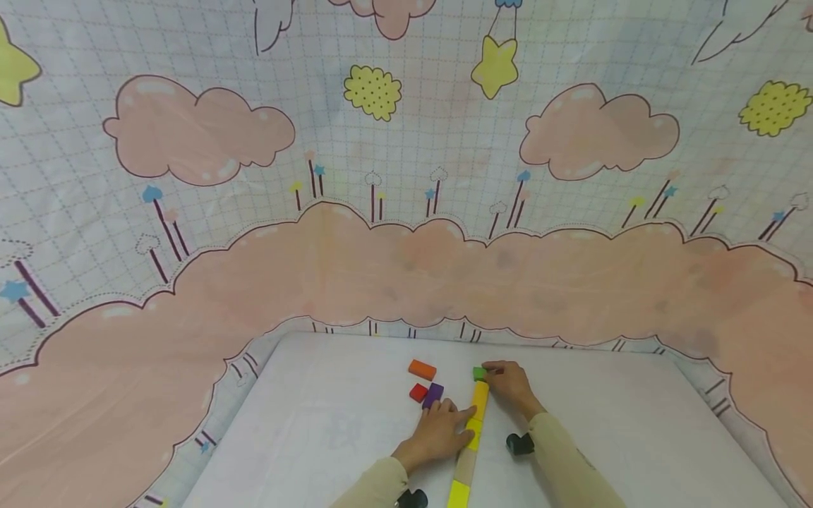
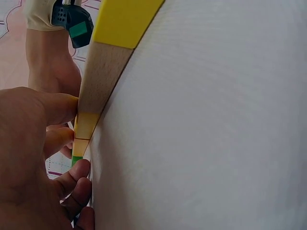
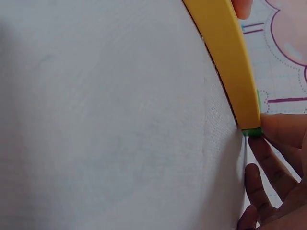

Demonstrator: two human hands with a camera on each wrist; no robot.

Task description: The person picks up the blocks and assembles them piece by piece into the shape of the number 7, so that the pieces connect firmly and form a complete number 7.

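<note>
A straight row of blocks runs away from me on the white surface: a yellow block (image 1: 459,495) nearest, a plain wooden block (image 1: 465,466), then further yellow blocks (image 1: 480,400). At its far end sits a small green block (image 1: 479,373), which my right hand (image 1: 513,386) pinches between thumb and fingers; in the right wrist view the green block (image 3: 252,132) meets the yellow one's end. My left hand (image 1: 435,435) rests its thumb and index finger along the row, pressing lightly without gripping. Its other fingers lie near a purple block (image 1: 433,394).
Left of the row, a red block (image 1: 418,392) lies by the purple one, with an orange block (image 1: 422,369) farther back. Dark devices are strapped at both wrists. A patterned cloth with pink clouds (image 1: 600,134) hangs behind the table (image 1: 317,423).
</note>
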